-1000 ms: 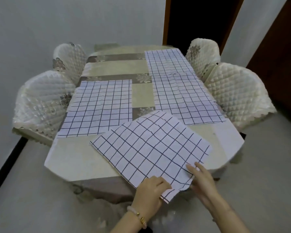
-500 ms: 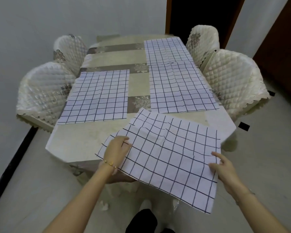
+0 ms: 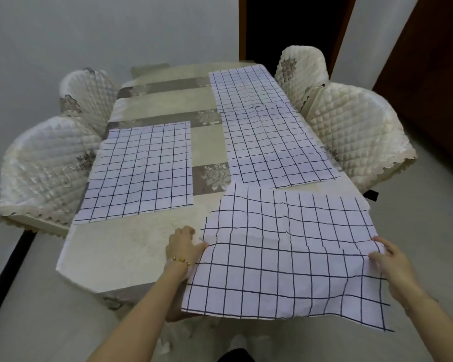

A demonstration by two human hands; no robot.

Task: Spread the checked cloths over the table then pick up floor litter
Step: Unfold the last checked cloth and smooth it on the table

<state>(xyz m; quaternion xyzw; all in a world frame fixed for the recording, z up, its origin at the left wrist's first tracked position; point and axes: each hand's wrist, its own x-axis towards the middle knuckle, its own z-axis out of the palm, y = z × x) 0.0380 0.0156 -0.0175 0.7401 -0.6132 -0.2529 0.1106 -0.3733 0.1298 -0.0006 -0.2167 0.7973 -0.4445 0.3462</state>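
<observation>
A white checked cloth (image 3: 285,254) lies over the near right corner of the table (image 3: 120,246), its near part hanging past the edge. My left hand (image 3: 185,244) pinches its left edge. My right hand (image 3: 390,259) grips its right edge, fingers curled on the fabric. Three more checked cloths lie flat on the table: one on the left (image 3: 141,171), one at the middle right (image 3: 277,145) and one at the far right (image 3: 243,87).
Quilted cream chairs flank the table, two on the left (image 3: 47,168) and two on the right (image 3: 356,131). A dark doorway (image 3: 293,30) stands behind the table. A small dark scrap (image 3: 371,195) lies on the pale floor at the right.
The near cloth has turned from a diagonal lie to square with the table and shifted right. Both hands have moved apart to its left and right edges.
</observation>
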